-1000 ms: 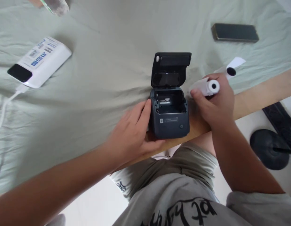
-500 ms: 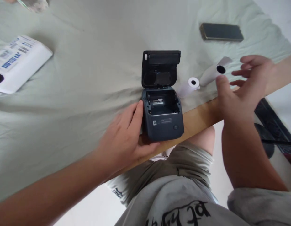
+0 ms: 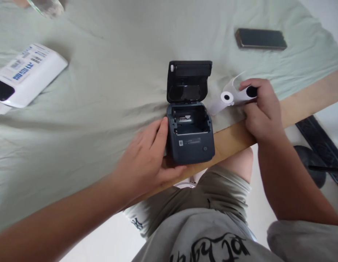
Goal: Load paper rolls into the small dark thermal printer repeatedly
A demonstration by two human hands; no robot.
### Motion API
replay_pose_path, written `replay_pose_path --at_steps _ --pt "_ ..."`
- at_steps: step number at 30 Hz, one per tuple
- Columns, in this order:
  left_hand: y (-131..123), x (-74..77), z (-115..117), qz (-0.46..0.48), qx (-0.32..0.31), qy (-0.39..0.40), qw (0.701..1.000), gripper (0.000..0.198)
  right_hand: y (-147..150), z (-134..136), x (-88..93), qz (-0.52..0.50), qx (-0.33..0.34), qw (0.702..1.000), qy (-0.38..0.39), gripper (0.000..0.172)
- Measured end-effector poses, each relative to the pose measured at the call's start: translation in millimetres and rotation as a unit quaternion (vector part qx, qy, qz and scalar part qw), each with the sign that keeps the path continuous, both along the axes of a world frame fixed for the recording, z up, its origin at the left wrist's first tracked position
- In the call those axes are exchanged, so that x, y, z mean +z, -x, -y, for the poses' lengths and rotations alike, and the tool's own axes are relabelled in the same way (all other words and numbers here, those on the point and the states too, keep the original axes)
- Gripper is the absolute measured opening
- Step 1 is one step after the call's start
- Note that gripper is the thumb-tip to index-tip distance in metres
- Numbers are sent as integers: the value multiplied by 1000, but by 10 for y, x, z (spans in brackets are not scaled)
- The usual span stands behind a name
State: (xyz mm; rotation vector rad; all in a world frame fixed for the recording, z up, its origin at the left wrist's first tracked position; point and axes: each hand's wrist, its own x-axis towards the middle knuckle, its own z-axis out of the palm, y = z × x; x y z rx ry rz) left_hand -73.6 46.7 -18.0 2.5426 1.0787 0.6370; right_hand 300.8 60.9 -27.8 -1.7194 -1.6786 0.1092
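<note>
Right grip (image 3: 266, 112) pinches the dark-cored paper roll (image 3: 241, 96) between thumb and fingers, close to the wooden edge (image 3: 302, 105) of the cloth-covered surface. That is the change from where I stand: the small-holed paper roll (image 3: 219, 105), in this same hand a second ago, now rests free on the green cloth (image 3: 117, 91), just beside the right side of the label printer (image 3: 192, 151). Handling seems to have passed from one roll to the other, with neither of them in the printer. Loose paper curls up from the dark-cored paper roll, behind its neighbour; I cannot tell whether the two rolls touch. Nothing looks different about the printer itself: it sits at the near wooden edge, its lid (image 3: 188, 83) raised, and no roll shows in the compartment. Against its left side lies the left hand (image 3: 144, 154), thumb spread away from the fingers, much as before.
</note>
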Motion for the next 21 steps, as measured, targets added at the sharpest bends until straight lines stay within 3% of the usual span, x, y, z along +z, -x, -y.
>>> replay_pose_path --at_steps 3,9,12,16,21 --pt "15 17 -8 -1 -6 17 1000 106 26 10 16 3 1 1000 -8 44" --pt "22 38 -16 3 -13 20 1000 106 31 39 21 -16 -5 1000 -25 58" --pt "34 38 -22 0 -23 12 1000 108 16 18 3 -5 -13 1000 -21 54" --pt "45 44 -31 -8 -30 14 999 106 -19 -4 -43 -16 -1 999 -47 76" --pt "6 23 -9 -3 -16 2 1000 106 -1 40 6 32 -4 999 -14 54"
